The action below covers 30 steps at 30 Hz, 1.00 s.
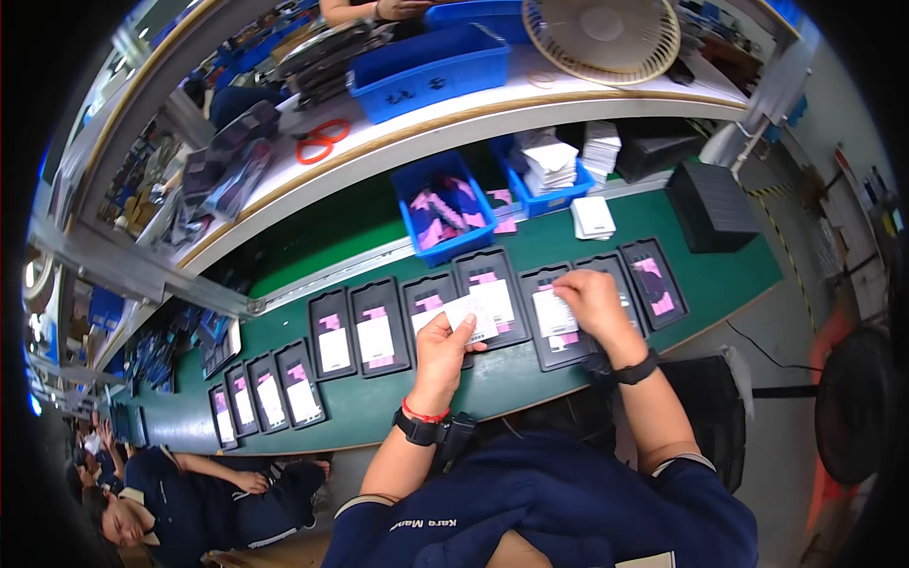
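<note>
My left hand (445, 352) is closed on a few white printed cards (481, 316), thumb on top, above the middle trays. My right hand (595, 305) reaches over a black tray (559, 356). Its fingers are pinched at the upper corner of a white card (550, 312) lying in that tray. Pink and dark pieces show around the card. To the right, a black tray (653, 284) holds pink and dark pieces with no white card on top. Left of my hands, several black trays (379, 327) each hold a white card over pink pieces.
A blue bin (423, 248) of pink and dark pieces stands behind the trays, beside a blue bin (559, 203) with white card stacks. A black box (712, 206) sits at the right. Red scissors (322, 140) and a fan (602, 38) are on the shelf. A co-worker (189, 502) sits at left.
</note>
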Each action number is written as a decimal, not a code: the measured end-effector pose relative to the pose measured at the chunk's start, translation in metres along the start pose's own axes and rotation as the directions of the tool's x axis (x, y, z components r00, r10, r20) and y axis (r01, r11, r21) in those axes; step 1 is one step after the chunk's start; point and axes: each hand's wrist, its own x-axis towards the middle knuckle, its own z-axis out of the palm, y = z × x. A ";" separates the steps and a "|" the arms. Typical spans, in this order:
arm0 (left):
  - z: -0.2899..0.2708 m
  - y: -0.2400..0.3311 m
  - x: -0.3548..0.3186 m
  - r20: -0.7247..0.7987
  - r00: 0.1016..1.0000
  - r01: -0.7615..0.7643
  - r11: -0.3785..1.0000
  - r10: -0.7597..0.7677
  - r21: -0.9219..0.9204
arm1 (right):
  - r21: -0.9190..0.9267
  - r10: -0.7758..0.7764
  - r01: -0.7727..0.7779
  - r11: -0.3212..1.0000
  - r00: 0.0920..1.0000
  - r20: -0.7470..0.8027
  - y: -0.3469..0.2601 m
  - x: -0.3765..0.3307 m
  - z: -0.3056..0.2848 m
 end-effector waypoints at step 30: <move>0.037 -0.006 0.005 0.254 0.960 -0.226 0.855 0.115 0.467 | -0.448 0.398 -0.327 0.832 0.915 0.072 0.047 0.106 -0.048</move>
